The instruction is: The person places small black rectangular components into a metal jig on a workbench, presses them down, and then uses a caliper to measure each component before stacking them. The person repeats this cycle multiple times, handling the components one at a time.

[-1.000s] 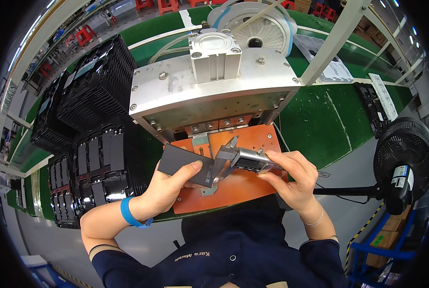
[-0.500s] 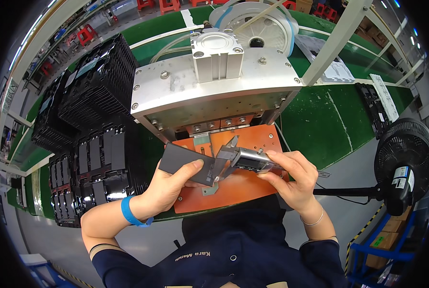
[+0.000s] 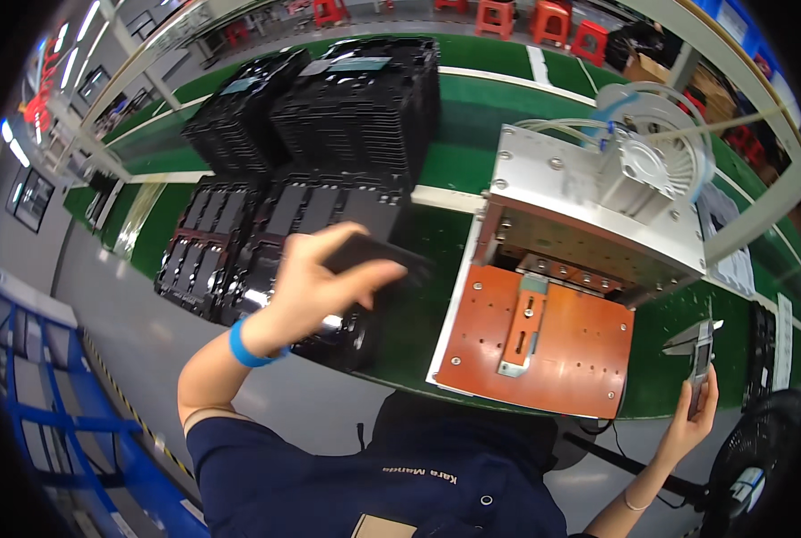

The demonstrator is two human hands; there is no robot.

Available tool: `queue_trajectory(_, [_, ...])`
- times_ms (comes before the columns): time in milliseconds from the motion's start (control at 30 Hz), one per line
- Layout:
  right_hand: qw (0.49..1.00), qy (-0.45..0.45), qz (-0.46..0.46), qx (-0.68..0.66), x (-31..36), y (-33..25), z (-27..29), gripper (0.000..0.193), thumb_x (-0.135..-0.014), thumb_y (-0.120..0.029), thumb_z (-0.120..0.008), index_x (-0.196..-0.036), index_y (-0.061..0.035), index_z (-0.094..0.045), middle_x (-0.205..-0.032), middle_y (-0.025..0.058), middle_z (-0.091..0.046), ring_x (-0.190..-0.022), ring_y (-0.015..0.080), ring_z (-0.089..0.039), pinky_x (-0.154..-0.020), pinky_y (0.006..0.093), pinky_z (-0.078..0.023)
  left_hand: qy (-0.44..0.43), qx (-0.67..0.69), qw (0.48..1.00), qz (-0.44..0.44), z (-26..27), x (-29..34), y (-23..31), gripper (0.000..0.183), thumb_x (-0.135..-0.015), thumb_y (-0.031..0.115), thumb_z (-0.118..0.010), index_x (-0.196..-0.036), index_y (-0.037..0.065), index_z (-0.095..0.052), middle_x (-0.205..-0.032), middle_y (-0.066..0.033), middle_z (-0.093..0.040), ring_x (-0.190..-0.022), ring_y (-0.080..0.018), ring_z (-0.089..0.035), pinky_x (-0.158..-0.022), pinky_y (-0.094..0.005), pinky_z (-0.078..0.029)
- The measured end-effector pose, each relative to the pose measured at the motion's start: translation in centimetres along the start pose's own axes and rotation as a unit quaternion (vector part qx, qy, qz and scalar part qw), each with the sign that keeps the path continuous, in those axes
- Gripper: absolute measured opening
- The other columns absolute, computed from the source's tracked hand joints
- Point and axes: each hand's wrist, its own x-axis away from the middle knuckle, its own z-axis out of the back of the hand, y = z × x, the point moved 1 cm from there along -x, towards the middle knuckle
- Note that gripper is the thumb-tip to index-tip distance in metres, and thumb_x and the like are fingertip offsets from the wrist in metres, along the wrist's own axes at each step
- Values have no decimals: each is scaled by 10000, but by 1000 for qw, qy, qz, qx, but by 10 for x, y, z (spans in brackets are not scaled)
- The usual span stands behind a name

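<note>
My left hand [image 3: 306, 287], with a blue wristband, grips a thin dark grey rectangular plate [image 3: 360, 254] between thumb and fingers. Motion blurs the plate, and the fingers partly cover it. It is held above the right side of a black tray [image 3: 279, 215] filled with similar grey plates; I cannot tell whether it touches the tray. Off to the right, my right hand [image 3: 695, 414] is closed around a digital caliper [image 3: 702, 354] whose jaws point away from me, over the green tabletop.
A metal press [image 3: 544, 188] with an orange base plate [image 3: 575, 350] stands between my hands. Tall stacks of black trays [image 3: 356, 117] rise behind the near trays. At the lower right is a black fan [image 3: 759, 457]. Blue racking [image 3: 69, 403] stands at the left.
My hands have moved apart: the left carried the grey plate left to the trays, and the right took the caliper right, away from the plate. The view has turned left.
</note>
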Motion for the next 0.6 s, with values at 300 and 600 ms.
queue_trajectory(300, [974,-56,-102,192,-14,169,-7,384,-843,-190,-762,-1169,-11,-663,-743,-15,-499,-623,77,-401,-545,250,-345,160,-330,925,-99,108,86,-97,463,-659,108,-836,-1097,23,-710,-1196,-158,-662,-1072,-297,-655,-923,-358,-512])
queue_trajectory(600, [944,-74,11,321,-17,155,-33,366,-867,-276,-728,-1128,-26,-678,-979,84,-546,-850,229,-517,-763,349,-442,142,-445,876,-120,95,99,-104,410,-743,128,-663,-1144,48,-695,-1282,-130,-629,-1215,-379,-538,-1030,-449,-435])
